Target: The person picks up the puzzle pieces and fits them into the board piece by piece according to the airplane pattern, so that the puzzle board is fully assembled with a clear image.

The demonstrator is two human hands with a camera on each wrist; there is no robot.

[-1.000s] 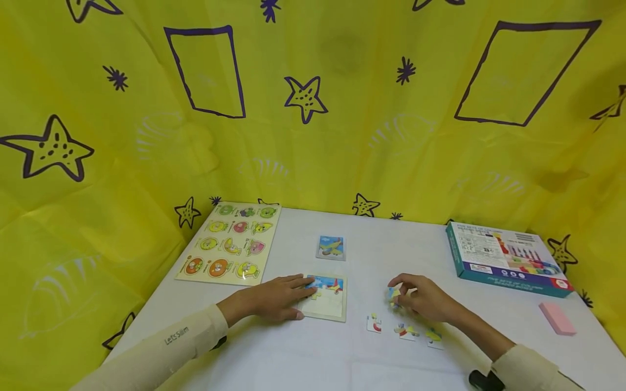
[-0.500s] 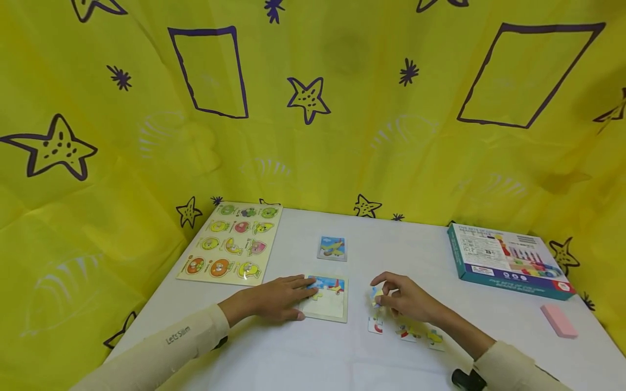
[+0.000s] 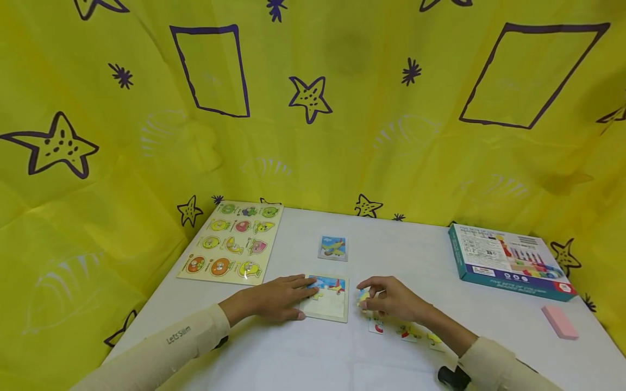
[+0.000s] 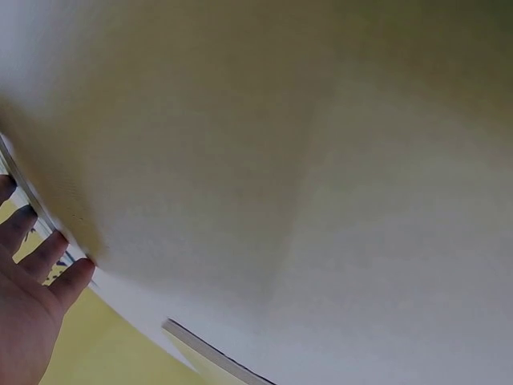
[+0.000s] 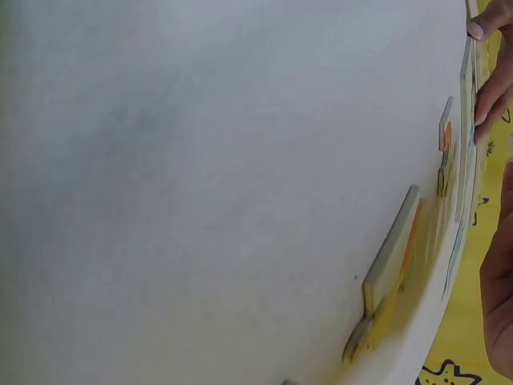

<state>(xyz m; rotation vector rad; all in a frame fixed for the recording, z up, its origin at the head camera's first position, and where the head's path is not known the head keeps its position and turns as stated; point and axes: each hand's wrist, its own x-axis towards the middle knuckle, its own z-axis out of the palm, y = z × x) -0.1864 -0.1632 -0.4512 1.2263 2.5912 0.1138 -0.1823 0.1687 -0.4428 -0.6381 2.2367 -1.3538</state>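
Note:
A square puzzle tray [image 3: 327, 310] lies on the table, its upper row partly filled with blue-sky and red picture pieces. My left hand [image 3: 279, 297] rests flat on the tray's left side with fingers spread and straight. Just right of the tray, my right hand [image 3: 398, 300] pinches a blue-and-yellow jigsaw piece [image 3: 362, 297] between thumb and fingers. Below that hand lie a red-and-white piece [image 3: 376, 326], another colourful piece [image 3: 407, 332] and a yellow piece [image 3: 435, 341]. In the right wrist view, loose pieces [image 5: 393, 257] lie on the table, and the right hand [image 5: 498, 281] shows only partly at the edge.
A small finished-looking airplane picture [image 3: 333, 248] lies behind the tray. At back left is a fruit puzzle board [image 3: 230, 244]. A boxed set [image 3: 508, 260] sits at back right, with a pink block [image 3: 559, 321] in front. A yellow curtain [image 3: 313, 152] hangs behind the table.
My right hand has moved left with the pinched jigsaw piece, from above the loose pieces to beside the tray. The left hand has stayed on the tray.

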